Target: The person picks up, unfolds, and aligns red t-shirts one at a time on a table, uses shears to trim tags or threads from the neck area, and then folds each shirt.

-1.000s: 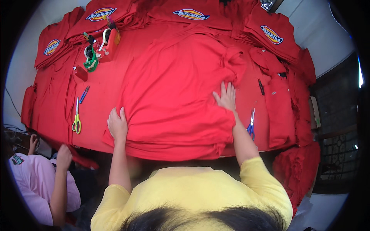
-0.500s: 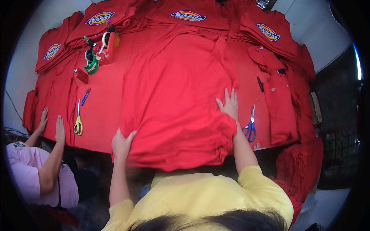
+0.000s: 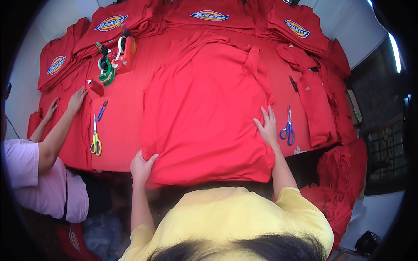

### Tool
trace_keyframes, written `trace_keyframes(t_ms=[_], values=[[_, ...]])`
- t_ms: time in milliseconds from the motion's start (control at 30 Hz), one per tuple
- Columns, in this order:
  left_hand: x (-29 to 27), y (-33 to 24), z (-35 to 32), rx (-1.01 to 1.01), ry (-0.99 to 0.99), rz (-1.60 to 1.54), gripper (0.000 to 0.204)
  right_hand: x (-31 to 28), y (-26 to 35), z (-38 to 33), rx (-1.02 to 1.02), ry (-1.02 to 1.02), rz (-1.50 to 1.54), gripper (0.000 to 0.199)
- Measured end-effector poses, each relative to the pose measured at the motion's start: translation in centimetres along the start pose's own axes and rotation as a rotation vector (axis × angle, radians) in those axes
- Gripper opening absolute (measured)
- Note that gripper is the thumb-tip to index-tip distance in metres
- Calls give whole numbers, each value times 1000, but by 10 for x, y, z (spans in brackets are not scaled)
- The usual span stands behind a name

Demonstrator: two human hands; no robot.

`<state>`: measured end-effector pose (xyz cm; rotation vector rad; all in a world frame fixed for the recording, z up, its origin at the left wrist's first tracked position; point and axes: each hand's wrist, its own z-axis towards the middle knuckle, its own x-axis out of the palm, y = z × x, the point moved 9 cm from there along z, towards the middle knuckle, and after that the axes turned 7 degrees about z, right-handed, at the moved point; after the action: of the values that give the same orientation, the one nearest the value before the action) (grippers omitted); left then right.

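A plain red T-shirt [image 3: 209,108] lies spread in front of me, its near edge hanging past the table's front edge. At its near left corner, my left hand [image 3: 143,167] is closed on the cloth, thumb on top and the other fingers mostly out of sight. My right hand [image 3: 267,127] rests on the shirt's right side, fingers apart and stretched out. Scissors with blue handles [image 3: 288,130] lie just right of that hand. Yellow-handled scissors [image 3: 96,141] and a small blue thread snipper [image 3: 102,110] lie left of the shirt.
Folded red shirts with chest logos [image 3: 209,26] line the table's far side. Tape dispensers [image 3: 106,71] stand far left. More red garments [image 3: 315,108] lie at the right and hang in a heap [image 3: 344,174]. A co-worker's hand [image 3: 76,100] works on red cloth at left.
The shirt's near part has gone from bunched folds to a flatter, straighter edge. My hands stay at its two sides. The co-worker's hands have moved farther across the table.
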<state>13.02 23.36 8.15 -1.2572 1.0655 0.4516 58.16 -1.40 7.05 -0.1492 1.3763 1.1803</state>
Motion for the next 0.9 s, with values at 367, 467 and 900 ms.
trace_keyframes(t_ms=[367, 467, 900], values=[[15, -51, -40, 189, 377, -251, 57, -20, 100, 46, -64, -22, -354, 52], [24, -95, -71, 364, 464, -187, 55, 28, 190, 109, -139, 43, 77, 73], [23, -116, -127, 637, 495, -49, 32, 194, 285, 170, 207, 466, -496, 78]])
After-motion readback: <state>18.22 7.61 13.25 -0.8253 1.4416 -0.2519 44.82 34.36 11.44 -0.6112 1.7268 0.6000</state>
